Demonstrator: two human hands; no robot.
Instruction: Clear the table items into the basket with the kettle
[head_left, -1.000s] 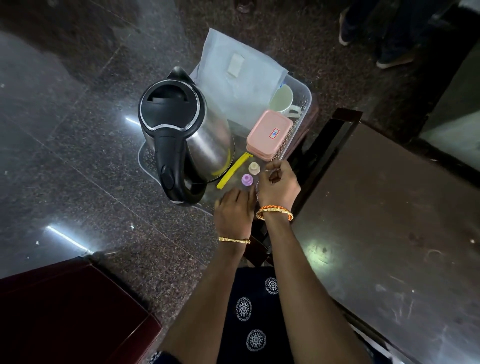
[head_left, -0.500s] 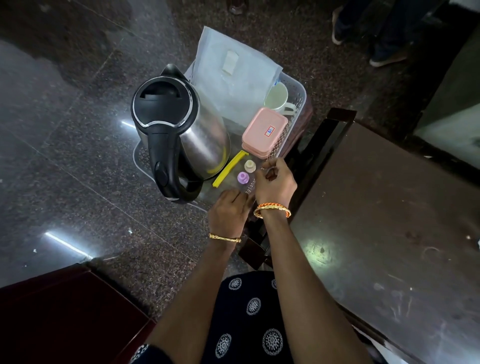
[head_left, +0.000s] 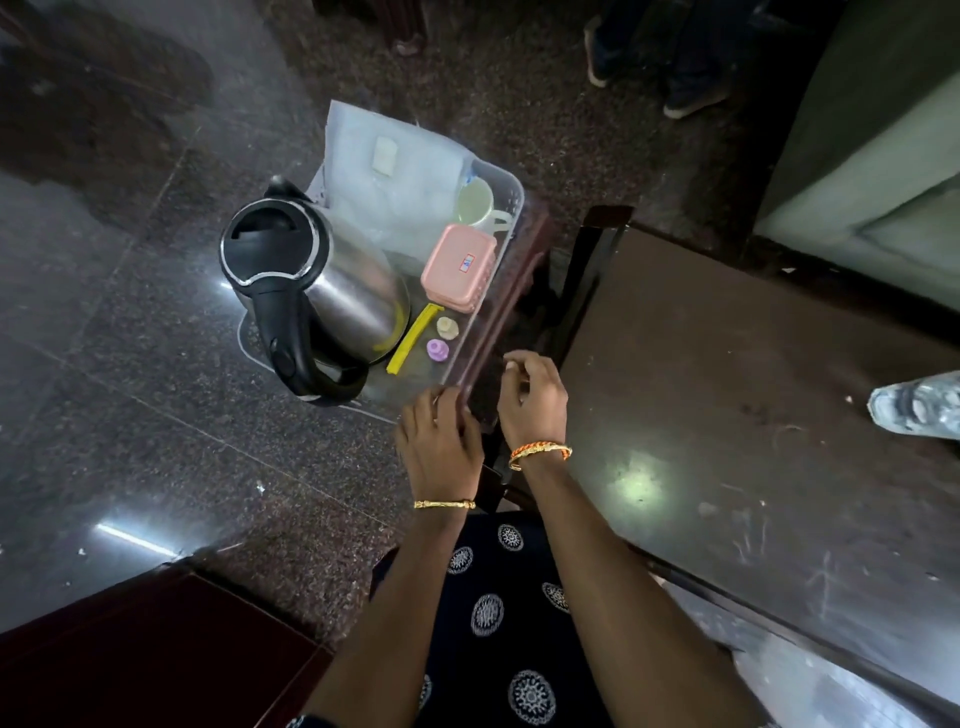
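I see the left hand (head_left: 439, 447) with fingers curled at the near corner of the clear plastic basket (head_left: 511, 189); whether it actually grips the rim I cannot tell. The right hand (head_left: 532, 400) hangs loosely curled beside it, holding nothing I can make out. Inside the basket stand the steel kettle with black handle (head_left: 311, 291), a pink lidded box (head_left: 457, 267), a yellow strip (head_left: 411, 340), two small caps, a pale cup (head_left: 475, 202) and a white pouch (head_left: 395, 166). The dark table (head_left: 727, 395) lies to the right, a crumpled clear bottle (head_left: 919, 405) at its edge.
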